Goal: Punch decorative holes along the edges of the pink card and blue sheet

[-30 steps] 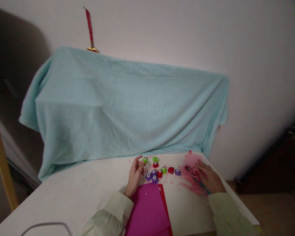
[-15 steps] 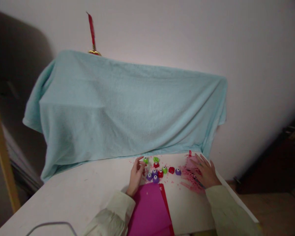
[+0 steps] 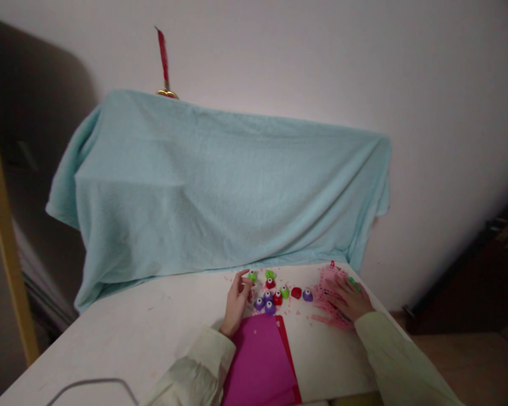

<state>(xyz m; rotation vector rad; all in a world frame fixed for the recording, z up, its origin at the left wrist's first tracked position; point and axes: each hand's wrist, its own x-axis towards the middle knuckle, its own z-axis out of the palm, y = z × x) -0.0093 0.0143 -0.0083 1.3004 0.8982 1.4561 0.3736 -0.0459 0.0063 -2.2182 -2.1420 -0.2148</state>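
My left hand (image 3: pixel 237 304) rests on the table with fingers loosely bent and apart, beside a small green piece (image 3: pixel 252 276) with a white dot. To its right sit purple pieces (image 3: pixel 270 308), red pieces (image 3: pixel 278 298) and another green piece (image 3: pixel 284 291), many with a white eye-like dot. My right hand (image 3: pixel 351 299) lies flat, fingers spread, over pink, hole-punched sheets or strips (image 3: pixel 331 279). A green item (image 3: pixel 354 283) shows by its fingers, too blurred to name. What lies beneath the palm is hidden.
Magenta sheets (image 3: pixel 258 361) lie over a red sheet (image 3: pixel 288 349) at the table's front. Pink bits are scattered about the coloured pieces. A light blue cloth (image 3: pixel 237 186) hangs along the back edge of the white table (image 3: pixel 152 327). A grey wire-like loop (image 3: pixel 93 382) is front left.
My right hand has shifted slightly over the pink material, and a green item now shows by its fingers. My left hand stays beside the green piece. The whole view has shifted slightly.
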